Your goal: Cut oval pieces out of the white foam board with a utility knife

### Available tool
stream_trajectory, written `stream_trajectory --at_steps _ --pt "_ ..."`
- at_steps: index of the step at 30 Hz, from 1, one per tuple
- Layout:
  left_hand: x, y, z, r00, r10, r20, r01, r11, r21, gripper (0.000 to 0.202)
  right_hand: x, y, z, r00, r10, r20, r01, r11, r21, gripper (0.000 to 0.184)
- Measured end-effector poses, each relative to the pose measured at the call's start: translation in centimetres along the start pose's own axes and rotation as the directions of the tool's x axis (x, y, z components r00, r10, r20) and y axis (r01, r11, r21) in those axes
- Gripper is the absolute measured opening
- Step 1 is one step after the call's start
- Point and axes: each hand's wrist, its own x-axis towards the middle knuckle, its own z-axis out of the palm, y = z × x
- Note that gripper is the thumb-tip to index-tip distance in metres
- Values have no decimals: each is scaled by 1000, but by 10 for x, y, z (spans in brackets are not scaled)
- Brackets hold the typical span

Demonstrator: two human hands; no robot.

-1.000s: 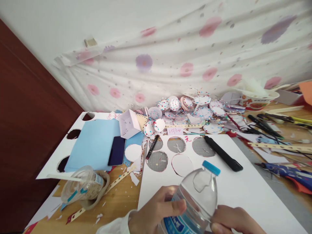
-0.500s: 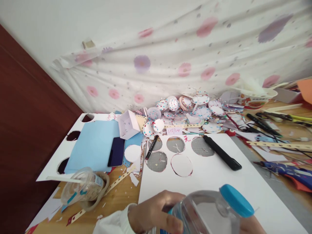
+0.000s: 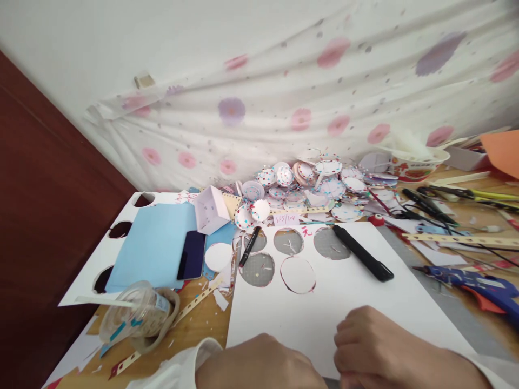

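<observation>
Low in the picture, my left hand (image 3: 259,363) shows only its back, coming out of a white sleeve. Its fingers are cut off by the lower edge. My right hand (image 3: 375,346) is over the near part of a white cardboard sheet (image 3: 279,316), its fingers curled in. Whatever is inside that grip is hidden. Round holes are cut along the far part of the sheet, and one red-edged circle (image 3: 298,274) is white inside. A black marker (image 3: 250,246) and a black-handled cutter (image 3: 363,254) lie across the sheet's far part.
Left are blue paper (image 3: 152,243), a phone (image 3: 192,255), a tilted plastic cup (image 3: 133,310) and a roll of tape (image 3: 172,308). Decorated paper discs (image 3: 300,181) pile up by the curtain (image 3: 267,97). Right lie a blue glue gun (image 3: 470,283), cables and a paper bowl (image 3: 416,165).
The clear bottle with the blue cap, held half a second ago, has dropped out of view. My left hand has moved lower; my right hand now shows over the sheet.
</observation>
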Motion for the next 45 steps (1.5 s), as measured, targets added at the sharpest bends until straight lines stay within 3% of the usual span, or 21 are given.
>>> stream_trajectory --at_steps 4,9,13,17,19,22,25,28,34,39,43,45 --pt "3 16 3 985 -159 -63 170 944 283 23 15 15 -14 998 -45 -36 40 992 -122 32" --pt "2 29 -4 883 -346 -318 433 861 267 45 32 16 -25 982 -37 -183 -10 970 -245 26" --pt "10 11 1 812 -320 -489 475 848 233 43 37 12 -12 947 135 -292 -191 967 -170 29" --pt "18 -9 9 787 -322 -526 481 854 198 45 29 6 23 872 401 -281 -412 911 19 33" --pt "19 -13 13 779 -323 -538 471 867 162 49 23 1 41 782 572 -246 -536 820 202 39" --pt "20 -16 18 769 -331 -547 462 879 119 54 16 -5 62 643 758 -107 -620 598 508 44" --pt "21 -18 21 761 -350 -546 472 876 96 59 12 -8 78 587 807 63 -601 382 703 48" --pt "21 -20 22 778 -347 -524 462 881 101 70 8 -7 93 568 816 108 -545 274 792 51" --pt "20 -23 20 800 -332 -499 451 882 136 69 1 -8 103 569 817 92 -561 305 770 51" --pt "20 -22 16 798 -331 -504 446 887 123 68 -7 -3 83 531 847 -34 -580 392 714 48" --pt "20 -21 11 808 -307 -503 420 899 127 66 -14 2 67 474 874 -105 -592 404 698 50" --pt "20 -20 9 811 -310 -497 424 896 132 65 -13 1 62 487 865 -122 -572 422 703 49"
